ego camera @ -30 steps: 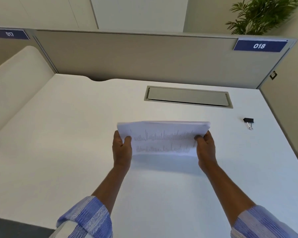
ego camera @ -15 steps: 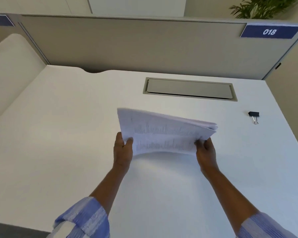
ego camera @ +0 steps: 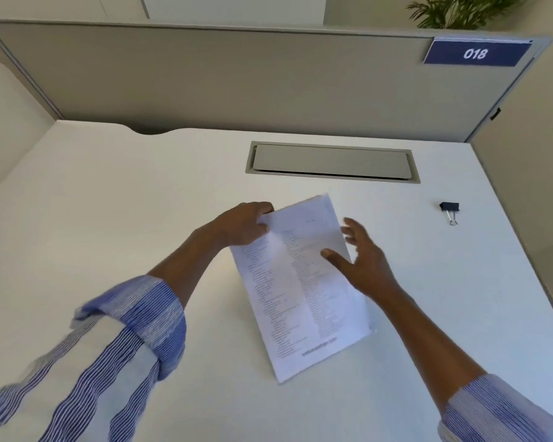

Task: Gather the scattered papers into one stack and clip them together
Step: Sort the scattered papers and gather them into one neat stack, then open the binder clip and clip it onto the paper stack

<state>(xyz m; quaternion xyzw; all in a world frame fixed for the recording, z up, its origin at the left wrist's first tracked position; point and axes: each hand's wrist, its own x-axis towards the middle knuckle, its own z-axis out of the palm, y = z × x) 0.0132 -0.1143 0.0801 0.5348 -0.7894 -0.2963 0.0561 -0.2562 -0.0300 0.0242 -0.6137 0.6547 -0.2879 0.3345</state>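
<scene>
A stack of printed white papers (ego camera: 300,288) lies lengthwise on the white desk (ego camera: 141,218), its far end slightly raised. My left hand (ego camera: 241,223) pinches the stack's far left corner. My right hand (ego camera: 363,260) is at the stack's right edge with fingers spread, thumb resting on the top sheet, not gripping. A black binder clip (ego camera: 449,209) with a silver handle lies on the desk to the right, well apart from both hands.
A grey cable hatch (ego camera: 332,161) is set in the desk behind the papers. Beige partition panels (ego camera: 237,84) close the desk at the back and right, with a blue sign "018" (ego camera: 475,53). A plant (ego camera: 460,11) shows behind.
The stack, held upright by both short sides, has been turned lengthwise and laid down. My right hand let go and opened; my left hand moved to the far corner.
</scene>
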